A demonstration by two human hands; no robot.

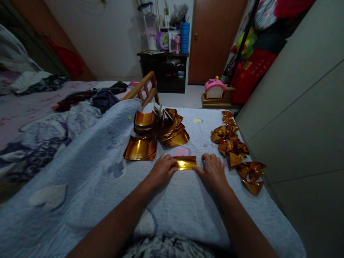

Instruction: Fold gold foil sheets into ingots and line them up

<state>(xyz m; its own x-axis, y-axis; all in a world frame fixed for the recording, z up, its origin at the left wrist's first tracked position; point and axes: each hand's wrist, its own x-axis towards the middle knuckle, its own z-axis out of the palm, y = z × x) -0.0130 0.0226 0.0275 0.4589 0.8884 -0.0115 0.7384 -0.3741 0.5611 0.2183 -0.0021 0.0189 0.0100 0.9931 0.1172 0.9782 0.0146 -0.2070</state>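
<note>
A narrow folded strip of gold foil paper (pixel 185 163) lies flat on the light blue quilt (pixel 172 200). My left hand (pixel 163 167) presses its left end with curled fingers. My right hand (pixel 212 168) presses its right end the same way, knuckles up. Just beyond my hands sits a pile of curved gold foil sheets (pixel 158 127), with a smaller stack (pixel 141 148) at its near left. A row of folded gold paper pieces (pixel 235 147) runs along the right edge of the quilt.
A grey wardrobe wall (pixel 295 107) stands close on the right. A bed with crumpled blankets (pixel 40 118) fills the left. A wooden rail (pixel 143 89), a dark cabinet (pixel 166 71), a brown door (pixel 212 39) and a pink toy (pixel 214 87) lie beyond.
</note>
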